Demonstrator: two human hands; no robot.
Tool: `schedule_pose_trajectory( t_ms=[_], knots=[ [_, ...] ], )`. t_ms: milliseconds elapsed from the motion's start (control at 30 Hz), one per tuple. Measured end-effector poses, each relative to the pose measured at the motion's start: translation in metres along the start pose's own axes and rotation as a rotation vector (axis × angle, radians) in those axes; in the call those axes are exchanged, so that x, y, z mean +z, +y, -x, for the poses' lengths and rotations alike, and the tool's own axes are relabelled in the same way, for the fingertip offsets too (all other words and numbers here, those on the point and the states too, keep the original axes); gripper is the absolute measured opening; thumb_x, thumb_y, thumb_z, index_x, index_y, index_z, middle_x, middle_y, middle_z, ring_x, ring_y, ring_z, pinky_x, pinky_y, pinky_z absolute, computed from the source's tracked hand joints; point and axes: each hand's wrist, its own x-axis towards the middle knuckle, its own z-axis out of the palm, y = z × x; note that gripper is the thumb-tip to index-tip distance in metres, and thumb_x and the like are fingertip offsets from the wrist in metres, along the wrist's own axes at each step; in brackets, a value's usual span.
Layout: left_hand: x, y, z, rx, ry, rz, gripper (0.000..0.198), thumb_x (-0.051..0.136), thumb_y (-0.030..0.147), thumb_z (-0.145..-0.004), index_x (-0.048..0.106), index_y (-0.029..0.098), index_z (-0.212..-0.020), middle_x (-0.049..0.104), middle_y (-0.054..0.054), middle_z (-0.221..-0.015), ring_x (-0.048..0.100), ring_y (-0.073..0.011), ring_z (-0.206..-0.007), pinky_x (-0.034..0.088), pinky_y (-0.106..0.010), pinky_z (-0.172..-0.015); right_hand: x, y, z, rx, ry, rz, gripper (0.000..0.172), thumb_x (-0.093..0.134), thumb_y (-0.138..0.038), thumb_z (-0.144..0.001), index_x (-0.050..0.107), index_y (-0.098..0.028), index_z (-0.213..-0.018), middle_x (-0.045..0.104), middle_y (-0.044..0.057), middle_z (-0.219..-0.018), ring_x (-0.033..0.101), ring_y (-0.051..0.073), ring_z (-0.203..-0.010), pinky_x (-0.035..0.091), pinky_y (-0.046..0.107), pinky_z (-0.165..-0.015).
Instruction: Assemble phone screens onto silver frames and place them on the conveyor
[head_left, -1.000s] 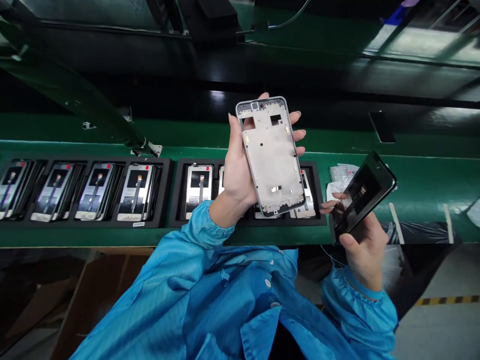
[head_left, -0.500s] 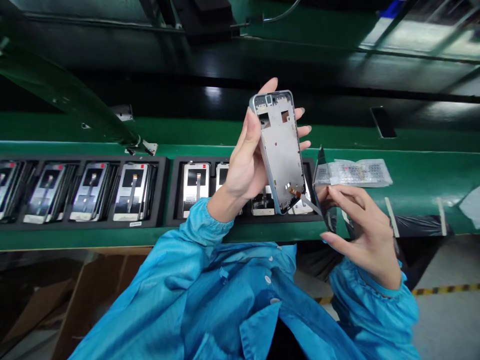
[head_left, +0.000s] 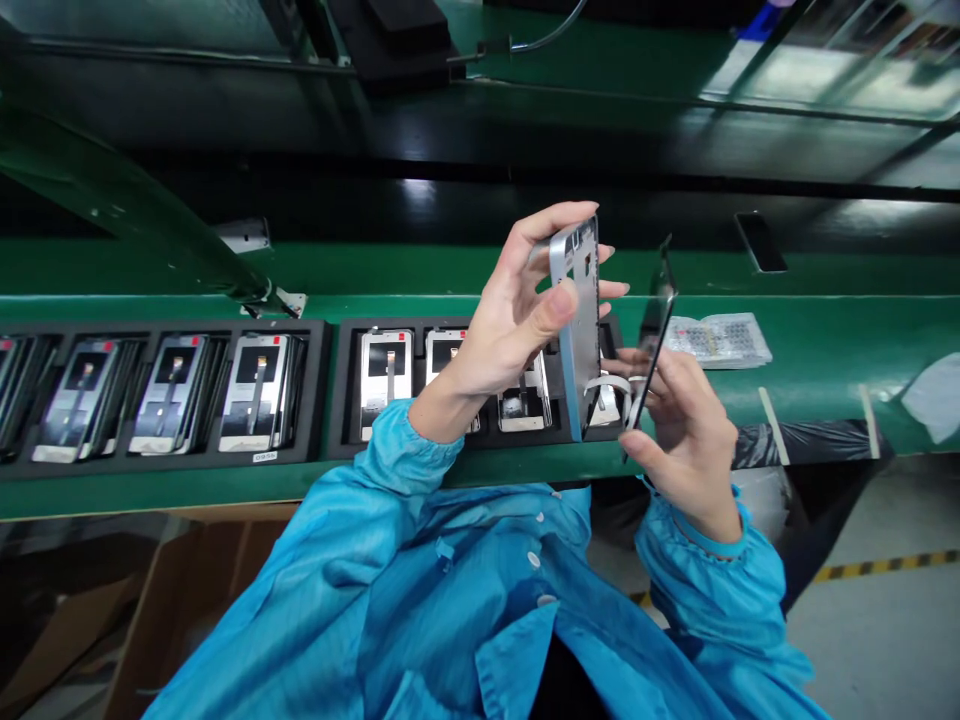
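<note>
My left hand (head_left: 517,305) is closed around a silver phone frame (head_left: 577,340), held upright and turned nearly edge-on, its inner side facing right. To its right, my right hand (head_left: 686,430) grips a thin dark phone screen (head_left: 654,330) by its edges, also nearly edge-on. A pale flex cable (head_left: 609,382) curves across the gap between the lower parts of the frame and the screen. Apart from that cable, the two parts stand apart, roughly parallel. Where the cable's end meets the frame is hidden.
Below the hands, a black foam tray (head_left: 346,400) holds phone screens in slots; another foam tray (head_left: 319,400) with stacked screens lies left. A bubble-wrap packet (head_left: 720,340) rests on the green bench (head_left: 817,340). Farther back lie a dark phone (head_left: 761,242) and a slanting green post (head_left: 150,210).
The frame has turned from facing me to nearly edge-on, towards the screen. My right hand has brought the screen left and turned it more upright; the cable now bows between them.
</note>
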Motion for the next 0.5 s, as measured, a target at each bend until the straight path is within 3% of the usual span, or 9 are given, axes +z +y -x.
schedule_pose_trajectory(
  t_ms=[100, 200, 300, 433, 500],
  knots=[
    [-0.004, 0.001, -0.002, -0.015, 0.044, -0.012, 0.064, 0.071, 0.062, -0.104, 0.046, 0.024, -0.149, 0.061, -0.013, -0.145, 0.07, -0.0353, -0.132, 0.061, -0.051, -0.109, 0.004, 0.0, 0.001, 0.011, 0.042, -0.118, 0.075, 0.079, -0.039, -0.1, 0.053, -0.032, -0.17, 0.054, 0.017, -0.147, 0.066, 0.03, -0.131, 0.064, 0.045, -0.103],
    [-0.008, 0.004, -0.003, 0.043, 0.069, -0.02, 0.058, 0.065, 0.059, -0.109, 0.043, 0.024, -0.15, 0.061, -0.013, -0.142, 0.074, -0.0329, -0.124, 0.064, -0.055, -0.104, -0.006, -0.004, 0.008, 0.054, -0.003, -0.051, 0.073, 0.08, -0.049, -0.099, 0.06, -0.026, -0.165, 0.058, 0.018, -0.142, 0.066, 0.03, -0.131, 0.063, 0.044, -0.105],
    [-0.009, 0.007, -0.004, 0.08, 0.067, -0.03, 0.058, 0.064, 0.06, -0.109, 0.043, 0.024, -0.149, 0.061, -0.013, -0.142, 0.075, -0.0319, -0.12, 0.064, -0.058, -0.101, -0.013, -0.005, 0.013, 0.056, -0.039, -0.021, 0.074, 0.082, -0.043, -0.097, 0.059, -0.027, -0.166, 0.057, 0.018, -0.143, 0.064, 0.031, -0.132, 0.062, 0.047, -0.107],
    [-0.007, 0.002, -0.003, 0.055, 0.092, -0.089, 0.065, 0.074, 0.064, -0.101, 0.051, 0.021, -0.144, 0.06, -0.016, -0.144, 0.062, -0.0388, -0.142, 0.065, -0.051, -0.102, -0.003, -0.004, 0.005, -0.007, -0.006, -0.023, 0.078, 0.083, -0.038, -0.096, 0.054, -0.033, -0.169, 0.055, 0.015, -0.143, 0.064, 0.028, -0.132, 0.065, 0.042, -0.103],
    [-0.006, -0.004, -0.002, 0.09, 0.055, -0.15, 0.058, 0.073, 0.059, -0.104, 0.053, 0.022, -0.144, 0.056, -0.016, -0.149, 0.058, -0.0371, -0.147, 0.065, -0.044, -0.102, 0.005, -0.004, -0.002, -0.018, 0.016, -0.009, 0.081, 0.083, -0.04, -0.097, 0.051, -0.036, -0.171, 0.054, 0.014, -0.142, 0.063, 0.027, -0.135, 0.065, 0.039, -0.103]
  ],
)
